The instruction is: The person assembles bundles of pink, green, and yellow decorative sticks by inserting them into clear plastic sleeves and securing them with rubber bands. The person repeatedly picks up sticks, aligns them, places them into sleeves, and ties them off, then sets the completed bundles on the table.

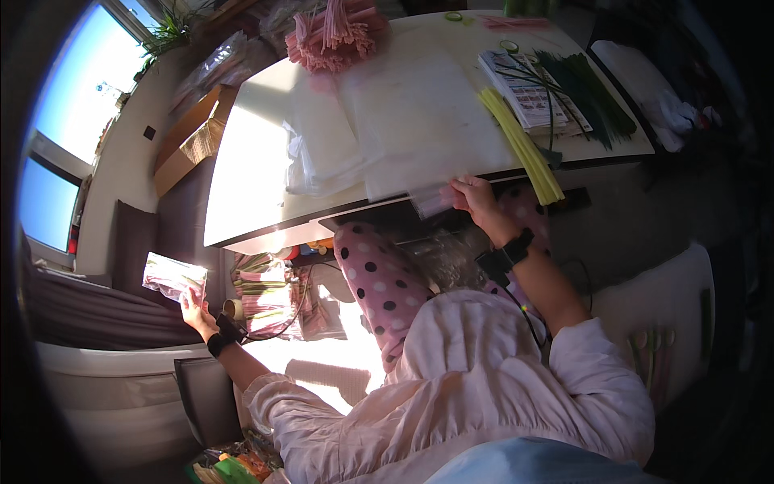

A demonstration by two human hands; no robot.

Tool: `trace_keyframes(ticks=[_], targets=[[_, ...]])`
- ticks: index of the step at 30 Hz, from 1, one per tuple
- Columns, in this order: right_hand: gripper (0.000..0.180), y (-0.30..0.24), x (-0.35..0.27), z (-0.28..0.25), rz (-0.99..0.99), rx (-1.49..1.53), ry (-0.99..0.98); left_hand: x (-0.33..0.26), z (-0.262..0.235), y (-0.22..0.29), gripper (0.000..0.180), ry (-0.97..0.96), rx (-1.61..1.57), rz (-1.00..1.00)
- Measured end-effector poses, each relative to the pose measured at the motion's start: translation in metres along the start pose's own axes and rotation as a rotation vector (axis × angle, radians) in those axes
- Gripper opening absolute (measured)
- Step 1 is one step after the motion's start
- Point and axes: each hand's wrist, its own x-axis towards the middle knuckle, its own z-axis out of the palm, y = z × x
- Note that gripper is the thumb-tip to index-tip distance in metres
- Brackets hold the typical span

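Observation:
Out at the left, my left hand (195, 310) grips a clear plastic packet (171, 276) with pink and green contents, held up in bright sunlight. My right hand (474, 198) is at the table's near edge, its fingers pinched on the edge of a clear plastic bag (433, 202). Large translucent plastic sheets (427, 105) lie flat on the white table (250, 161) just beyond that hand. To the right of it, a bundle of yellow-green sticks (522, 145) overhangs the table edge.
At the table's far side sits a pile of pink fringed bundles (337, 36). Printed papers (516, 85), dark green strips (592, 101) and a green ring (509, 47) lie at the right. Pink and green packets (270, 290) stand below the table, near a cardboard box (193, 141).

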Motion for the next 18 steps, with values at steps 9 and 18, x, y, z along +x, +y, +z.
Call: trace_keyframes(ticks=[9, 18], targets=[[0.04, -0.051, -0.018, -0.01, -0.206, -0.888, 0.218, 0.011, 0.019, -0.092, 0.056, 0.084, 0.961, -0.474], [0.019, -0.097, -0.028, -0.001, -0.689, -0.974, 0.093, 0.101, 0.336, 0.129, 0.055, -0.284, 0.453, 0.628]])
